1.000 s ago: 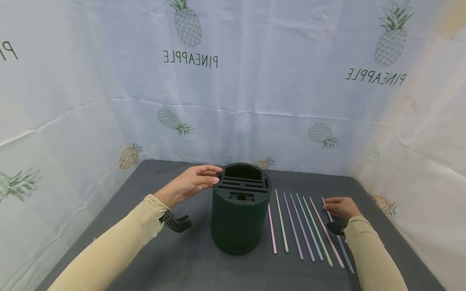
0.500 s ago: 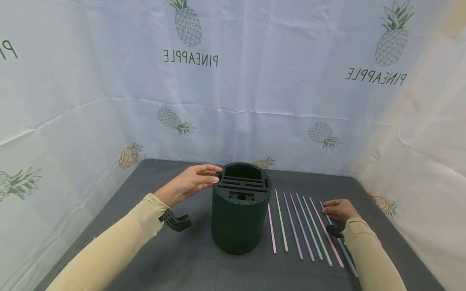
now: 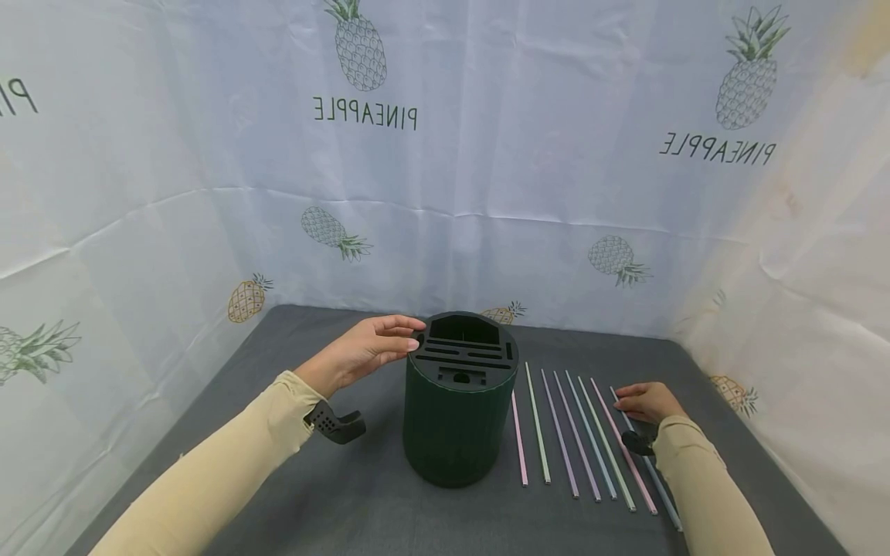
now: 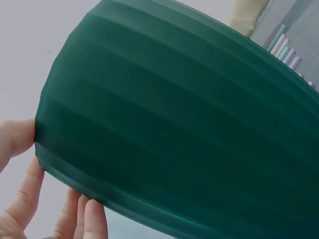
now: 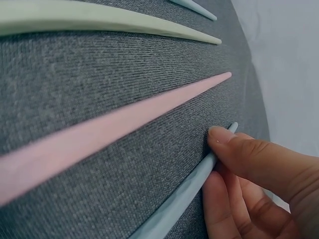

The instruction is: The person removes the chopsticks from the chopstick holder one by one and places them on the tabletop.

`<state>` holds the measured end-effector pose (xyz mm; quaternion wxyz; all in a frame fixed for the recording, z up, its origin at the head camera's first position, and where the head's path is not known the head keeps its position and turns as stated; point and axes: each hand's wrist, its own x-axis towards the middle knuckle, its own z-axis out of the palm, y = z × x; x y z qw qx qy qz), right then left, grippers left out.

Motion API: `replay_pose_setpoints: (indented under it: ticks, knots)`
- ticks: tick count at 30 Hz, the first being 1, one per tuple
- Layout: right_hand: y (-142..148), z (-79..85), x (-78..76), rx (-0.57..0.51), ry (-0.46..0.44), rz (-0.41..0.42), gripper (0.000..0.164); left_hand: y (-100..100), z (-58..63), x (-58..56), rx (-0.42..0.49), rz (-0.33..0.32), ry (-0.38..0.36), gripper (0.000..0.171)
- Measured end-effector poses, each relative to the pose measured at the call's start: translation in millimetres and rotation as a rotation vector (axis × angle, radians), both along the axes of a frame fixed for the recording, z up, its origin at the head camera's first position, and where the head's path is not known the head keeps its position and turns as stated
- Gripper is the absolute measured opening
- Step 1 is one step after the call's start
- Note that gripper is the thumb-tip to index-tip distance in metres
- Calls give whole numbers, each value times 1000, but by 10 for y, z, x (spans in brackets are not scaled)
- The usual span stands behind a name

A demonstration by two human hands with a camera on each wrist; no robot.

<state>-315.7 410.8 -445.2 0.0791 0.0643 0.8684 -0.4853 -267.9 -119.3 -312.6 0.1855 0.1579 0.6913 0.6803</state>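
Note:
A dark green cylindrical utensil holder (image 3: 455, 432) stands upright mid-table, its black top cut with slots and one large opening. My left hand (image 3: 365, 349) touches its rim at the left with fairly straight fingers; in the left wrist view, thumb and fingertips (image 4: 94, 219) rest along the edge of the ribbed holder (image 4: 169, 114). At the far right, my right hand (image 3: 650, 401) pinches a grey-blue chopstick (image 3: 664, 494) near its thin far end. In the right wrist view this chopstick (image 5: 174, 204) passes between thumb and fingers, close over the cloth, beside a pink chopstick (image 5: 114, 122).
Several pastel chopsticks, among them a green chopstick (image 3: 537, 425) and a purple chopstick (image 3: 560, 432), lie side by side between the holder and my right hand. Dark grey cloth (image 3: 334, 494) covers the table. A pineapple-print curtain (image 3: 459, 170) encloses its back and sides.
My right hand has shifted slightly toward me with the grey-blue chopstick, whose near end has moved a little to the right. My left hand and the holder stay in place.

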Motion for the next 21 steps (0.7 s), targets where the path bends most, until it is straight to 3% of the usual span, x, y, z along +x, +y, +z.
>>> replay_pose_setpoints:
  ticks: [11,16,21]
  knots:
    - [13,90,-15,-35,-7,38,51,6,25,-19,-20,-3,13,52]
    - [-44,291,-22,-35,35,58,59,-4,64,-14,-67,4,50,49]
    - [-162,600,-26,-104,158,79,63,-63,125,-28,-97,15,97,46]
